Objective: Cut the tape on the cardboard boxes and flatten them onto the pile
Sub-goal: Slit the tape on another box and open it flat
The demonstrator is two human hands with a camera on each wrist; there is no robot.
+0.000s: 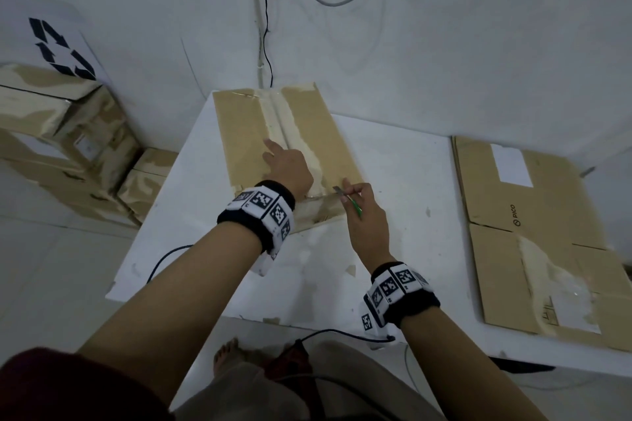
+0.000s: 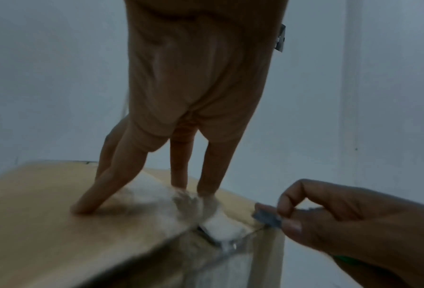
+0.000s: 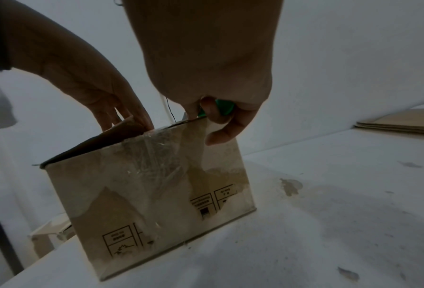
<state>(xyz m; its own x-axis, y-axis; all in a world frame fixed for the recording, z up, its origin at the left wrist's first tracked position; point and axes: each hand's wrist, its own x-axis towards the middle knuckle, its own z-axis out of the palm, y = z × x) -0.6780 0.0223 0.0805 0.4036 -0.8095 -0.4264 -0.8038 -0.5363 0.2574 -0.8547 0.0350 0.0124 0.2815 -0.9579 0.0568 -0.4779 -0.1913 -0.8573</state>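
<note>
Left hand point(image 1: 287, 164) is flat on the box point(image 1: 239, 133), fingers straight, right hand point(image 1: 362, 212) pinching the green cutter point(image 1: 347, 199), so I'd slice the tape point(image 1: 277, 120) shallow along the near edge, away from my fingers.

Dim, bluish light fills a room with white walls point(image 1: 444, 27). Grey cables point(image 1: 337, 2) hang down the wall behind a stained white bench point(image 1: 393, 267).

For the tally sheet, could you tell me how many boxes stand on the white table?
1: the cardboard box under the left hand. Flattened cardboard lies to its right; more boxes are stacked beyond the table's left edge.
</note>
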